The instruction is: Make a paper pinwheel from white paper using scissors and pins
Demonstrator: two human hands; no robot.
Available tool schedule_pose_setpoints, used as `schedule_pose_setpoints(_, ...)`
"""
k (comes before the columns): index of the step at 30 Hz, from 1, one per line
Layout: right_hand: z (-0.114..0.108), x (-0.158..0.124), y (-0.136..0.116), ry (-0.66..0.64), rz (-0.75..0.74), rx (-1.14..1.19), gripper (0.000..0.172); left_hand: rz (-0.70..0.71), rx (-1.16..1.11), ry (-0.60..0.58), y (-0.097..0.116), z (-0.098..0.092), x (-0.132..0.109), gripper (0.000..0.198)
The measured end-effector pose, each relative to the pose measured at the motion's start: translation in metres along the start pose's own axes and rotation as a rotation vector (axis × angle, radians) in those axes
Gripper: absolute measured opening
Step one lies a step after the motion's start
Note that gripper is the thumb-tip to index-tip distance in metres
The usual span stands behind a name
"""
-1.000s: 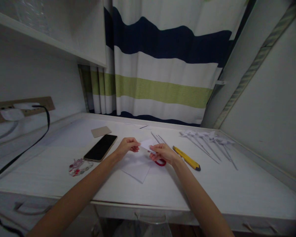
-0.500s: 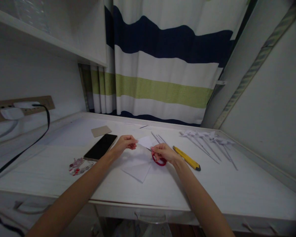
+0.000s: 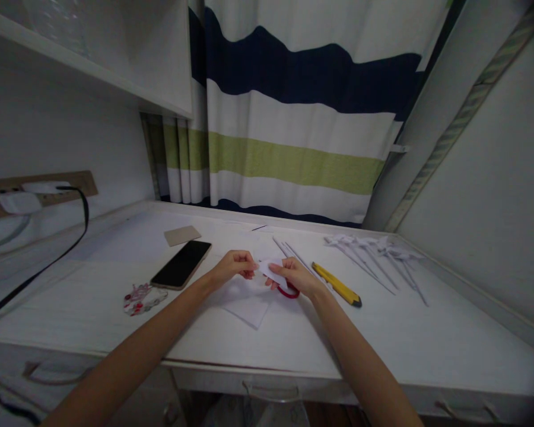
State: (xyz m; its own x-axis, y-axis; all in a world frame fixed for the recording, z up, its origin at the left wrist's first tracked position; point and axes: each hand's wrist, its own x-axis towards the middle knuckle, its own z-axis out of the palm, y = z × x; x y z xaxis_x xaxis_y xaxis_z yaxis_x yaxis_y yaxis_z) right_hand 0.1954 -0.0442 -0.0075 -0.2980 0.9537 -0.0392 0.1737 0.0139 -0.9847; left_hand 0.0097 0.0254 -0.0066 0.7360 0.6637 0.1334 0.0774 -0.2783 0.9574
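My left hand (image 3: 239,265) is closed, its fingertips pinching the left tip of a small white paper piece (image 3: 271,270). The right part of that piece lies under the thumb of my right hand (image 3: 293,276). Red-handled scissors (image 3: 289,291) show beneath my right hand, their blades mostly hidden. White paper sheets (image 3: 249,309) lie on the desk below both hands. A yellow cutter (image 3: 337,284) rests just right of my right hand, beside thin white paper sticks (image 3: 297,255).
A black phone (image 3: 182,264), a beaded bracelet (image 3: 143,299) and a beige card (image 3: 182,235) lie at the left. Several white paper pinwheel-like pieces on sticks (image 3: 374,255) lie at the back right. A striped curtain (image 3: 293,160) hangs behind the desk (image 3: 396,344).
The white paper piece has swung over the scissors, and my right thumb now presses on it. My left hand has moved slightly right and down. The scissor blades are now mostly covered.
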Motion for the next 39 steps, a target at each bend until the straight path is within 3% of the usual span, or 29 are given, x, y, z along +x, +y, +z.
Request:
schedule_pose_setpoints(12, 0.002, 0.005, 0.001, 0.160, -0.035, -0.010, 0.029, 0.024, 0.017, -0.018, 0.005, 0.000, -0.003, 0.017)
schedule_pose_setpoints(29, -0.003, 0.009, 0.010, 0.155, 0.058, -0.109, 0.023, 0.032, -0.134, 0.260, -0.003, -0.015, 0.005, 0.016)
schedule_pose_setpoints(34, 0.009, 0.014, 0.011, 0.228, 0.042, -0.138, 0.023, 0.060, -0.245, 0.324, -0.007, 0.001, 0.010, 0.022)
schedule_pose_setpoints(39, 0.026, 0.023, 0.016, 0.215, 0.057, -0.186, 0.023, 0.049, -0.301, 0.270, -0.011, 0.022, 0.012, 0.022)
